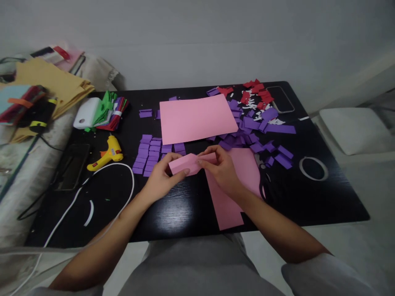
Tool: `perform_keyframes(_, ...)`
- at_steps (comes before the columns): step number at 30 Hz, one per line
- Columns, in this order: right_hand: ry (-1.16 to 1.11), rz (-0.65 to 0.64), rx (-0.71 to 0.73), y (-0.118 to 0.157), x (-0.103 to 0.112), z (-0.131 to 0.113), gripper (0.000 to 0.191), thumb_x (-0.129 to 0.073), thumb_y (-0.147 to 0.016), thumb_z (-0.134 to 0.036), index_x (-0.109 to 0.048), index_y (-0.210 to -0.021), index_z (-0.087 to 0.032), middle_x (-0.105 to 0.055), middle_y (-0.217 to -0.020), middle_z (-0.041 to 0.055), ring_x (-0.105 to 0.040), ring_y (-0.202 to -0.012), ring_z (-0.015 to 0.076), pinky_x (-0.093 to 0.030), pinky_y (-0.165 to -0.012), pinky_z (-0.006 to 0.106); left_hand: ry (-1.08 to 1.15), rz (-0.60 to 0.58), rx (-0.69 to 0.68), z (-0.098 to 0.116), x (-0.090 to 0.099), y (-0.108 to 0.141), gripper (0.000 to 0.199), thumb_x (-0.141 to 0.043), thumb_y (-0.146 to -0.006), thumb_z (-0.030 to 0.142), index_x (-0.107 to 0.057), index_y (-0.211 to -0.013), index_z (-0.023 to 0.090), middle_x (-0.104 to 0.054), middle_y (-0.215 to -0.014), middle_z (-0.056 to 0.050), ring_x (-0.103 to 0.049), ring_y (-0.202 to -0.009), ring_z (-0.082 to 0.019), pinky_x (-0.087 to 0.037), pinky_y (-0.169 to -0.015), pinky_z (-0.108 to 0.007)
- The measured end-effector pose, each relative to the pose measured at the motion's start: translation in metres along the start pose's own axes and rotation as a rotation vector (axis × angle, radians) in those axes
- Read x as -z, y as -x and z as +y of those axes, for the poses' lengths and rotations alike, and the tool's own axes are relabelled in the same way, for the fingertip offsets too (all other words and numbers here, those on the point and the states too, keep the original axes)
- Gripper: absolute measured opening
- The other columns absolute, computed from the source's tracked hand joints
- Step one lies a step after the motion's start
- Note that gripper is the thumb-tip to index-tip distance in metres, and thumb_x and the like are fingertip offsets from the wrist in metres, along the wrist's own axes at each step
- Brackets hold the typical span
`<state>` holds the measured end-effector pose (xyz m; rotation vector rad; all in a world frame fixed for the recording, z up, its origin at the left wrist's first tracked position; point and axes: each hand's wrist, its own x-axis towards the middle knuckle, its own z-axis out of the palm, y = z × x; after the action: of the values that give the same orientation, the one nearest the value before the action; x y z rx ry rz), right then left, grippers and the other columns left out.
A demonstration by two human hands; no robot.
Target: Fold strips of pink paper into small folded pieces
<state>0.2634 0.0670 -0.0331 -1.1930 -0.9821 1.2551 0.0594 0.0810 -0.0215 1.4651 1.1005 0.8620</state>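
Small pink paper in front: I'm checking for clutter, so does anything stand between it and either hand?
Nothing visible does. The left hand and the right hand both hold the small pink paper directly, above the table. The purple pieces lie beside the left hand, not in between.

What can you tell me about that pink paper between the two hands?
The paper is plain pink, looks like thin card, and is creased into flat faces, broader at the left, narrower at the right. The left hand holds its left part, thumb in front; the right hand pinches the right part, over the black table.
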Motion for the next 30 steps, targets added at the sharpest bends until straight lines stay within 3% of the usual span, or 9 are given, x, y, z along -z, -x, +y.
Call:
perform_keyframes(3, -0.045, -0.079, -0.068, 0.0, 0.001, 0.001, 0.033, -0.087, -0.069, -0.024, -0.067, -0.096, -0.024, -0.073, -0.092, -0.0001, -0.071, -0.094, 0.0189, -0.059, -0.088, 0.036, 0.05, 0.079, 0.053, 0.004, 0.005, -0.003, 0.032, -0.083, -0.079, 0.041, -0.067, -0.093, 0.017, -0.067, -0.076, 0.001, -0.06, -0.065, -0.013, -0.05, -0.063, -0.025)
perform_keyframes(6, -0.046, -0.147, -0.113, 0.0, 0.0, 0.001, 0.026, -0.087, -0.07, -0.026, -0.074, -0.092, -0.024, -0.075, -0.093, 0.0007, -0.071, -0.092, 0.0181, -0.06, -0.089, 0.036, 0.064, 0.083, 0.077, 0.008, 0.009, -0.005, 0.034, -0.084, -0.078, 0.045, -0.07, -0.091, 0.016, -0.071, -0.078, -0.002, -0.064, -0.068, -0.015, -0.053, -0.066, -0.027)
perform_keyframes(21, 0.016, -0.117, -0.042, 0.002, -0.003, 0.0, 0.016, -0.085, -0.075, -0.029, -0.078, -0.089, -0.024, -0.079, -0.092, 0.0007, -0.074, -0.09, 0.0179, -0.06, -0.093, 0.037, 0.048, 0.09, 0.029, 0.005, 0.005, -0.002, 0.027, -0.079, -0.084, 0.04, -0.071, -0.1, 0.019, -0.07, -0.078, 0.0, -0.06, -0.066, -0.014, -0.047, -0.061, -0.024)
perform_keyframes(27, 0.012, -0.108, -0.036, 0.001, -0.001, -0.001, 0.011, -0.083, -0.075, -0.027, -0.081, -0.085, -0.025, -0.08, -0.091, 0.0008, -0.074, -0.09, 0.0188, -0.059, -0.093, 0.038, -0.096, 0.13, -0.094, 0.003, 0.01, -0.004, 0.014, -0.075, -0.088, 0.033, -0.077, -0.095, 0.021, -0.072, -0.083, -0.001, -0.053, -0.064, -0.013, -0.043, -0.061, -0.026)
perform_keyframes(30, 0.001, -0.132, -0.07, 0.0, 0.0, -0.003, 0.009, -0.079, -0.076, -0.024, -0.082, -0.084, -0.026, -0.081, -0.091, 0.0005, -0.074, -0.09, 0.0192, -0.059, -0.092, 0.038, -0.14, 0.136, -0.128, 0.002, 0.013, -0.005, 0.01, -0.07, -0.089, 0.028, -0.077, -0.092, 0.021, -0.074, -0.088, -0.002, -0.058, -0.07, -0.015, -0.044, -0.066, -0.027)
